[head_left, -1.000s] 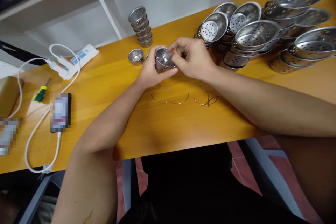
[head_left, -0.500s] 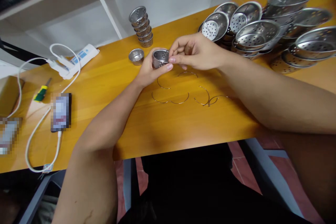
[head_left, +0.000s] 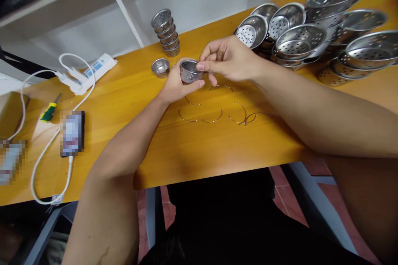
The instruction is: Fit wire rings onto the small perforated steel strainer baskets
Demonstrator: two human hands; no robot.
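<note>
A small perforated metal cup [head_left: 189,73] rests in my left hand [head_left: 175,85], whose fingers curl around its far side while the thumb lies along the near side. My right hand [head_left: 222,60] is at the cup's right rim, its thumb and index finger pinched together. What sits between those fingertips is too small to make out. On the table just below both hands lie several thin curved wires [head_left: 212,121]. Another small perforated cup [head_left: 160,68] stands just left of my left hand.
Behind is a stack of small perforated cups [head_left: 169,39]. Larger perforated metal bowls [head_left: 300,43] crowd the right side of the wooden table [head_left: 192,149]. To the left are a power strip [head_left: 99,70], a screwdriver [head_left: 49,112], a phone [head_left: 73,132] and a looping white cable [head_left: 34,165].
My right thumb and index finger have shifted slightly left over the cup's rim. My left thumb has moved a little down off the rim, showing more of the cup's side.
</note>
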